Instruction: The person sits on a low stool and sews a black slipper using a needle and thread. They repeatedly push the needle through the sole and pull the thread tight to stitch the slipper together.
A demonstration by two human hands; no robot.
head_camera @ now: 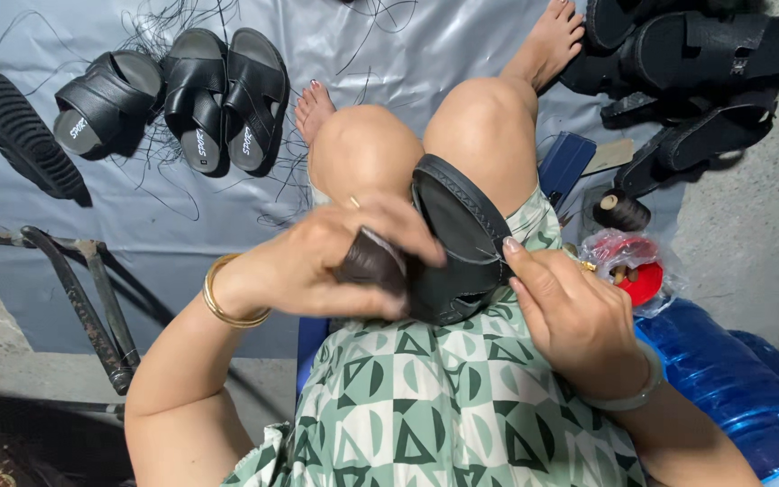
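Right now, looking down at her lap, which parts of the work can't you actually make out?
Head view only:
- Sandal: its near end is hidden behind the left hand.
- Right hand: whatever its fingertips pinch at the sandal's edge is too small to tell.
- Red tub: its contents are blurred by a plastic bag.
- Black sole: cut off by the left edge.

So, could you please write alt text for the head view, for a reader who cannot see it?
Seen from above, a seated person holds a black sandal on their lap, left hand gripping its side, right hand pinching its edge. More black sandals lie on a grey sheet ahead, and a spool of black thread sits to the right.
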